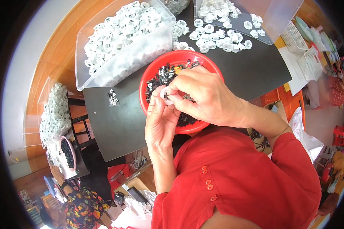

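Observation:
My left hand (161, 126) pinches a white round plastic piece (164, 93) between thumb and fingers, above the near left part of a red basin (144, 86). Thumb and fingertips of my right hand (208, 95) close on a small dark part at the right side of that piece; the fingers cover most of it. Many small black parts (187, 119) lie in the basin, with a few silvery and yellow bits (177, 70) among them. My right forearm crosses over the basin's right rim.
A clear bin (130, 68) heaped with white round pieces stands at the far left. More white pieces (221, 40) lie loose by a second clear bin (273, 34). A small clump of parts (112, 98) rests on the dark table (114, 133). Another person (84, 204) sits at the left.

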Motion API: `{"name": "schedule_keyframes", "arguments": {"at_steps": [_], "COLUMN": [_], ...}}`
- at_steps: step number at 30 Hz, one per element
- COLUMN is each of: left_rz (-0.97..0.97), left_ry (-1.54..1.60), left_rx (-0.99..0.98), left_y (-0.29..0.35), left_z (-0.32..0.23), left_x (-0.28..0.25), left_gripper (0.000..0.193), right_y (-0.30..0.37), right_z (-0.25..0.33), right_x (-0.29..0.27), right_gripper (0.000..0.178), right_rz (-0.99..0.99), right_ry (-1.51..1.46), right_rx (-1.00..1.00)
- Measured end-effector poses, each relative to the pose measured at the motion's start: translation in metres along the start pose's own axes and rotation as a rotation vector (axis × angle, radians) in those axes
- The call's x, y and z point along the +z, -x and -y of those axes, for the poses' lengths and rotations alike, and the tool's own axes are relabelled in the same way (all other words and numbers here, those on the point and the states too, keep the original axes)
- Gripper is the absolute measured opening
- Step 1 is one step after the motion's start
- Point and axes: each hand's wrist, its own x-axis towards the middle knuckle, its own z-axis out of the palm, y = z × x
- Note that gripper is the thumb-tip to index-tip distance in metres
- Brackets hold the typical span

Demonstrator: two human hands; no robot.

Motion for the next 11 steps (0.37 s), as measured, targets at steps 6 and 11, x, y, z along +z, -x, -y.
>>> {"name": "schedule_keyframes", "arguments": {"at_steps": [6, 11], "left_rz": [0.014, 0.067], "left_ry": [0.01, -0.103], "left_rx": [0.012, 0.094], "left_y": [-0.001, -0.002], "left_z": [0.002, 0.003], "left_x": [-0.003, -0.011], "left_gripper": [0.036, 0.048], "right_y": [-0.002, -0.003], "right_z": [0.001, -0.001], "right_x": [-0.002, -0.004], "right_gripper": [0.01, 0.008], "right_rz": [0.034, 0.123], "right_ry": [-0.028, -0.14], "right_rx": [0.033, 0.128]}}
